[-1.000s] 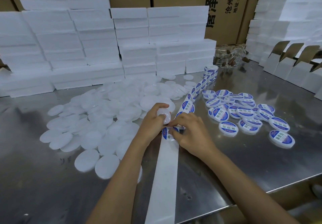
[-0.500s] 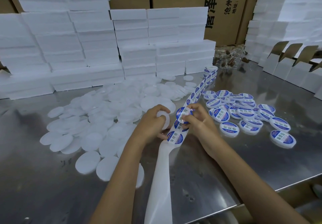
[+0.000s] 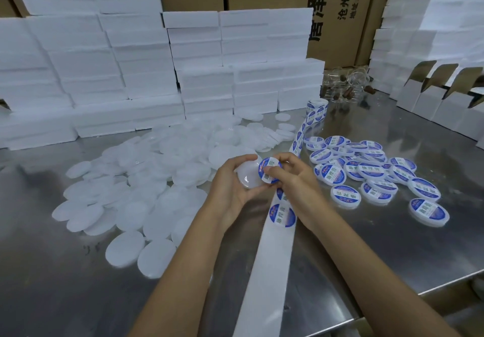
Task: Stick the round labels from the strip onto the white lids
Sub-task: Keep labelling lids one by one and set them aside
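Two hands meet at centre of the head view. Your left hand cups a white lid, fingers curled round its rim. Your right hand pinches a round label at the lid's 3 o'clock edge. Strip runs from 6 toward the roll at 1 o'clock. Labelled lids lie at 3 o'clock, bare lids at 9, on the steel table.

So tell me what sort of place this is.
Probably a small packing workshop: stacked white foam boxes and printed cardboard cartons behind a steel table strewn with white lids and a label strip.
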`<state>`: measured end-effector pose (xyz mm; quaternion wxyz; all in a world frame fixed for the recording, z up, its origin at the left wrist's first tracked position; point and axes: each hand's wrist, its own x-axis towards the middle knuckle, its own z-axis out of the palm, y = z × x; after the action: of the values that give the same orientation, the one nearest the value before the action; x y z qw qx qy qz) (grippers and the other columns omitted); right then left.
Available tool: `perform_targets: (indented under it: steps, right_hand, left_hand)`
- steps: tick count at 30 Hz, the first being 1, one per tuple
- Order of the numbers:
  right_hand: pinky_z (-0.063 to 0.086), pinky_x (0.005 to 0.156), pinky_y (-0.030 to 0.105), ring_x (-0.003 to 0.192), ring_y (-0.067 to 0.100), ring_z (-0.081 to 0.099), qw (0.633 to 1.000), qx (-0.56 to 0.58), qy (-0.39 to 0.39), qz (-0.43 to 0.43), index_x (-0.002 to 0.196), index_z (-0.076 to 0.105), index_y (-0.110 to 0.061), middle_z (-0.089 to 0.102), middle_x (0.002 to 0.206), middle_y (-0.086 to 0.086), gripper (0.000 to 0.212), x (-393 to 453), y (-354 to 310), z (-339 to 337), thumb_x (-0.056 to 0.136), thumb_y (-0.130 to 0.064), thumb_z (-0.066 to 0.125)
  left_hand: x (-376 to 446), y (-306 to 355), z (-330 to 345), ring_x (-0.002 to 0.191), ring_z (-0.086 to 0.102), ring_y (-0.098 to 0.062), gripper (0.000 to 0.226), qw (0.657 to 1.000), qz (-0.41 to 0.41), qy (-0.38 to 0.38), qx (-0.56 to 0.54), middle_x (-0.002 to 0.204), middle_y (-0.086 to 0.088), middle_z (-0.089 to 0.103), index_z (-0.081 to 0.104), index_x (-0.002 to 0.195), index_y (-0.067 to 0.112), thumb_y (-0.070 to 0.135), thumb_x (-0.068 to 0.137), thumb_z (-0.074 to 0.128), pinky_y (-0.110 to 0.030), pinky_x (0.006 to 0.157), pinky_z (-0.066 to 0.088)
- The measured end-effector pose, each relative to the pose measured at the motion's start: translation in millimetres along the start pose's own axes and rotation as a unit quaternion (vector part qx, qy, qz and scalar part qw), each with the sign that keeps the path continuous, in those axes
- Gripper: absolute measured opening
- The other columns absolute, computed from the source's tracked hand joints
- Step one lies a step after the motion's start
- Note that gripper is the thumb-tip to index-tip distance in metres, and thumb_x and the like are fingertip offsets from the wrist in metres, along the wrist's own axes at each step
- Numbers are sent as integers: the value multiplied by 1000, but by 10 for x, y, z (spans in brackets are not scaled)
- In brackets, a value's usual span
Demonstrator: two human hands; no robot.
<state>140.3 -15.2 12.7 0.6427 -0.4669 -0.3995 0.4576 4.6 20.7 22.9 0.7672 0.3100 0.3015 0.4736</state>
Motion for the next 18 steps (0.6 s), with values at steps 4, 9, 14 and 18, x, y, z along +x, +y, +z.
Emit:
perform_targets:
  steps: [4,9,14,18]
  right_hand:
    - [58,72,24,84,17,69,997,-63,9,-42,104,62,0,72,99,18,22,-47,9,-11,85,0,73]
    - [58,78,26,92,20,70,987,-141,10,-83,98,64,-8,72,96,9,21,-46,34,1,83,1,74]
    - [58,83,26,92,14,69,977,-186,3,-102,98,65,-17,71,97,0,24,-36,42,12,82,-3,76]
    - [58,86,32,92,15,69,975,-198,0,-103,98,65,-19,71,97,0,25,-32,48,30,82,-3,75]
  left_hand:
    - [-25,-54,28,91,72,-35,25,999,-12,-33,-2,106,-26,70,63,112,-2,12,97,49,-44,76,63]
    - [-30,-79,81,99,67,-35,33,999,-21,-32,2,110,-24,68,60,125,-2,17,103,43,-42,86,58]
    - [-28,-89,116,104,62,-35,28,999,-22,-32,5,115,-24,63,62,117,1,16,103,43,-40,88,56]
    - [-22,-105,109,105,64,-33,27,999,-17,-33,18,110,-20,67,66,111,3,17,103,44,-41,92,55]
